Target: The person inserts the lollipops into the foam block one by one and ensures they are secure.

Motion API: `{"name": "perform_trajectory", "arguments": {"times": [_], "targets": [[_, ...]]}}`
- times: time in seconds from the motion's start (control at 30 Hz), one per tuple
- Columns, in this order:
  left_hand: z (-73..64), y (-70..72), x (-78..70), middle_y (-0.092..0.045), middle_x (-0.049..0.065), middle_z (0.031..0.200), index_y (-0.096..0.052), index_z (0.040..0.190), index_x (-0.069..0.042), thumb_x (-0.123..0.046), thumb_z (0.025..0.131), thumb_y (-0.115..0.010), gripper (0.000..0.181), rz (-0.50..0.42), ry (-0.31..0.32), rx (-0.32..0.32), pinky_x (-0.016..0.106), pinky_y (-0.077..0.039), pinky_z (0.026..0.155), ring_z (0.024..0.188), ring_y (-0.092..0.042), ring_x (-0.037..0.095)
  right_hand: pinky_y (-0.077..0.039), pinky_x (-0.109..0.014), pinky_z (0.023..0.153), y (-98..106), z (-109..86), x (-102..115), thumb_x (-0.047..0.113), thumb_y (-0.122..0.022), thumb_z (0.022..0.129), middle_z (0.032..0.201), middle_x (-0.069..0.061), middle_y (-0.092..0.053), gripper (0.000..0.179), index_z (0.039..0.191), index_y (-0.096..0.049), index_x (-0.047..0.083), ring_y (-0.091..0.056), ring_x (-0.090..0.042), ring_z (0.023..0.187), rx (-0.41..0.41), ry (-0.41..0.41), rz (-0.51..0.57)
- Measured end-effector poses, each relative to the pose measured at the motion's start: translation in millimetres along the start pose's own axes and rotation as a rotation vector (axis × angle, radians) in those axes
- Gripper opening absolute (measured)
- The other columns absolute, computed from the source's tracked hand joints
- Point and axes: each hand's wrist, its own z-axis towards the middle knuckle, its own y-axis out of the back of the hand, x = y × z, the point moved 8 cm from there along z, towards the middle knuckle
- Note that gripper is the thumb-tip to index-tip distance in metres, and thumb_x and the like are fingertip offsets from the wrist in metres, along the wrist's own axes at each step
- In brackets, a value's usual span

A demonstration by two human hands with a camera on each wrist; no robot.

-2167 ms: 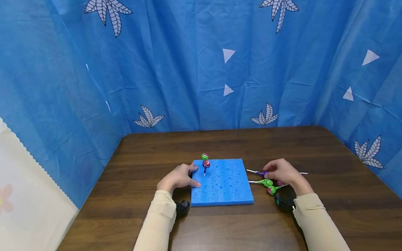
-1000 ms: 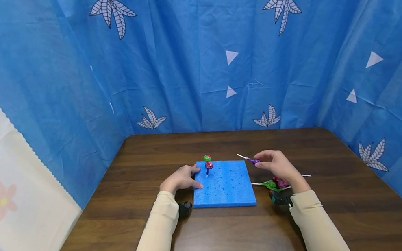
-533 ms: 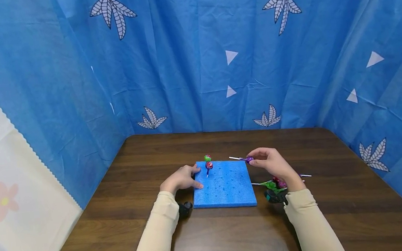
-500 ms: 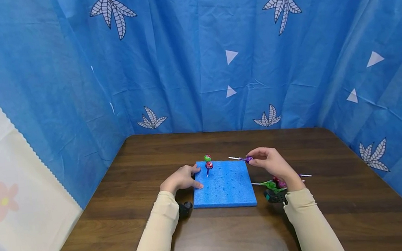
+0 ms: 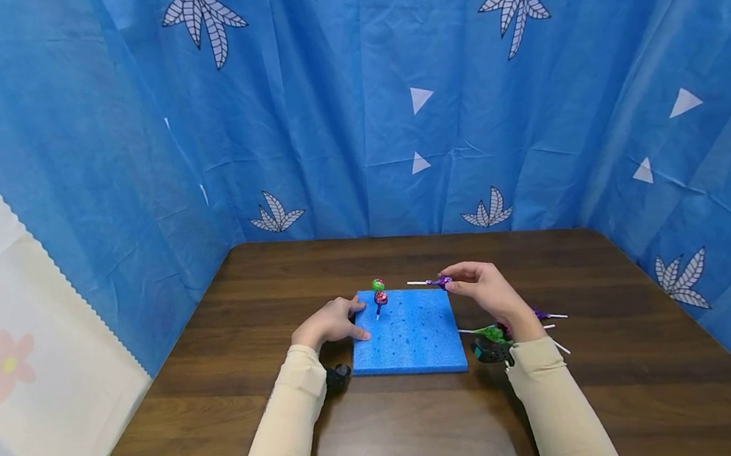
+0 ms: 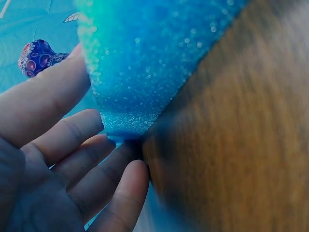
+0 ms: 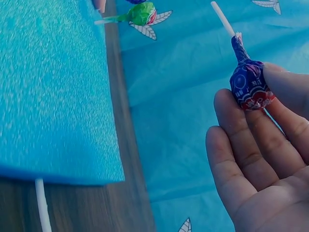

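Note:
My left hand (image 5: 331, 322) rests at the left edge of a blue foam block (image 5: 410, 338). Its thumb lies on the top and the fingers touch the side, spread and relaxed in the left wrist view. Two wrapped lollipops stand in the foam near its far left: a green one (image 5: 378, 284) and a red-and-purple one (image 5: 381, 298). Between thumb and fingertips, my right hand (image 5: 489, 291) pinches a purple lollipop (image 7: 248, 82) by its wrapped head. Its white stick points left over the foam's far right corner, apart from the surface.
Several loose lollipops lie right of the foam, partly hidden under the right forearm, among them a green one (image 5: 493, 333) and a purple one (image 5: 539, 314). Small holes dot the foam. Blue curtains (image 5: 388, 121) hang behind the brown wooden table (image 5: 386, 426).
My right hand has lifted the purple lollipop from the loose ones and carried it left and away, over the foam's far right corner; its stick has swung to level. The left hand stays put.

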Motion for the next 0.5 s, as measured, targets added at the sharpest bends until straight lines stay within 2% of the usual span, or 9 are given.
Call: {"name": "perform_trajectory", "arguments": {"times": [0.07, 0.13, 0.33, 0.5], "targets": [[0.0, 0.4, -0.1, -0.032, 0.008, 0.164, -0.048, 0.149, -0.012, -0.028, 0.086, -0.080, 0.073, -0.005, -0.001, 0.001, 0.054, -0.030, 0.121, 0.153, -0.027, 0.033, -0.056, -0.031, 0.095, -0.9, 1.4, 0.6, 0.019, -0.069, 0.095, 0.119, -0.019, -0.070, 0.033, 0.124, -0.067, 0.002, -0.067, -0.029, 0.107, -0.006, 0.006, 0.008], [0.2, 0.4, -0.2, -0.032, 0.008, 0.164, -0.048, 0.149, -0.012, -0.028, 0.086, -0.080, 0.073, -0.006, -0.003, 0.003, 0.054, -0.030, 0.121, 0.153, -0.026, 0.033, -0.055, -0.031, 0.095, -2.1, 2.2, 1.3, 0.020, -0.069, 0.096, 0.121, -0.020, -0.069, 0.034, 0.125, -0.067, 0.001, -0.066, -0.026, 0.107, -0.010, 0.009, 0.014], [0.4, 1.5, 0.3, -0.032, 0.008, 0.164, -0.048, 0.150, -0.013, -0.029, 0.086, -0.079, 0.073, 0.006, 0.002, -0.001, 0.054, -0.030, 0.121, 0.153, -0.027, 0.033, -0.055, -0.039, 0.098, -8.5, 3.6, 4.0, 0.020, -0.068, 0.097, 0.125, -0.021, -0.067, 0.038, 0.129, -0.065, 0.001, -0.063, -0.026, 0.109, -0.003, 0.001, 0.010], [-0.1, 0.9, 0.2, -0.031, 0.008, 0.164, -0.048, 0.150, -0.012, -0.028, 0.086, -0.079, 0.073, -0.002, 0.002, 0.004, 0.054, -0.030, 0.121, 0.153, -0.026, 0.033, -0.056, -0.039, 0.097, -14.7, 5.2, 3.8, 0.019, -0.068, 0.096, 0.126, -0.020, -0.067, 0.039, 0.130, -0.063, 0.000, -0.064, -0.026, 0.108, 0.009, -0.004, -0.003]]}}
